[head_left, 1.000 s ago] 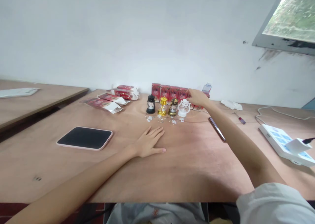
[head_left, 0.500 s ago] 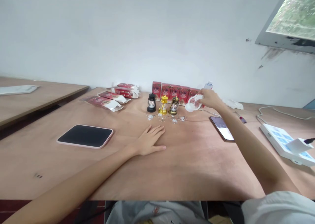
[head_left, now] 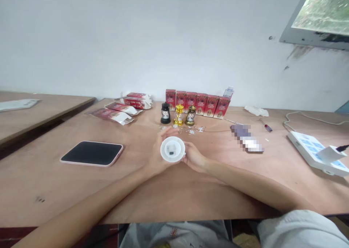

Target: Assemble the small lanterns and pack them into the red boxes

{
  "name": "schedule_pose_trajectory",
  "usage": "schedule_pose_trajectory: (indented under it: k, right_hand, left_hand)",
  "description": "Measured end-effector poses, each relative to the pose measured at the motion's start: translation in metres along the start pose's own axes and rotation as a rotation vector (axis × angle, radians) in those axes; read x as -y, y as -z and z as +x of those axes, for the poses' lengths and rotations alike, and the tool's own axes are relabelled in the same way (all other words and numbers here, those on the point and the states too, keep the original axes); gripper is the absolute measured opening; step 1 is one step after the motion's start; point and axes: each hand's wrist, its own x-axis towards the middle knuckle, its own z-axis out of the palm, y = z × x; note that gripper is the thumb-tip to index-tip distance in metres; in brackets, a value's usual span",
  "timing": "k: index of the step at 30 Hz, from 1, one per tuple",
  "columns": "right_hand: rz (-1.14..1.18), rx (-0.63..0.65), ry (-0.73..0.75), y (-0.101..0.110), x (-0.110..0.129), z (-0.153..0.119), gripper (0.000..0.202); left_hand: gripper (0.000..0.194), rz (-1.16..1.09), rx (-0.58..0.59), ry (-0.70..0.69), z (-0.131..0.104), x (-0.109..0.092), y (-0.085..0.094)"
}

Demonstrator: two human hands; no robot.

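Note:
A small white lantern (head_left: 172, 157) is held up over the table between both hands, its round base turned toward me and a dark spot at the base's centre. My left hand (head_left: 157, 151) wraps round its left side. At its right edge, the bent fingers of my right hand (head_left: 194, 158) grip it too. Just beyond stand three small lanterns: a black one (head_left: 165, 114), a gold one (head_left: 179, 116) and a bronze one (head_left: 190, 116). Small white and metal bits (head_left: 191, 131) lie scattered in front of them.
A row of red boxes (head_left: 201, 103) stands behind the lanterns, a bottle (head_left: 228, 92) beside it. Red packaging (head_left: 114, 115) lies back left. A dark-screened phone (head_left: 92, 153) is at left; at right are another phone (head_left: 247, 137), a screwdriver (head_left: 268, 127) and a power strip (head_left: 313, 153).
My right hand has brought the white lantern from the back right to the centre, tipping its base toward me. My left hand has risen from lying flat and closed round it.

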Motion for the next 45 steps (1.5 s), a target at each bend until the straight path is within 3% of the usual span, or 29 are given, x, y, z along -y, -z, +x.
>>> schedule_pose_trajectory:
  k: [2, 4, 10, 14, 24, 36, 45]
  right_hand:
    - [-0.082, -0.040, 0.056, -0.005, -0.007, 0.004, 0.032]
    - [-0.203, -0.091, 0.114, 0.009, -0.013, 0.010, 0.024]
    - [-0.634, -0.316, 0.139, 0.084, -0.037, 0.021, 0.028]
    - [-0.769, -0.373, 0.065, 0.108, -0.053, 0.027, 0.032]
    - [-0.721, -0.383, -0.034, 0.114, -0.068, 0.038, 0.020]
    - [-0.688, -0.548, -0.072, 0.130, -0.071, 0.028, 0.021]
    - [-0.896, -0.398, -0.049, 0.124, -0.071, 0.030, 0.022]
  left_hand:
    - [0.056, 0.081, -0.047, -0.018, 0.000, -0.002, 0.005]
    - [0.040, 0.159, -0.097, -0.051, 0.001, -0.002, 0.009]
    - [0.035, 0.212, -0.104, -0.035, 0.003, 0.009, 0.007]
    - [0.030, 0.243, -0.067, -0.120, 0.003, 0.012, 0.010]
    - [0.029, 0.372, -0.022, -0.091, 0.004, 0.015, 0.015]
    - [0.035, 0.464, -0.012, -0.082, 0.003, 0.011, 0.015]
    - [0.029, 0.510, 0.074, -0.074, 0.002, 0.017, 0.016]
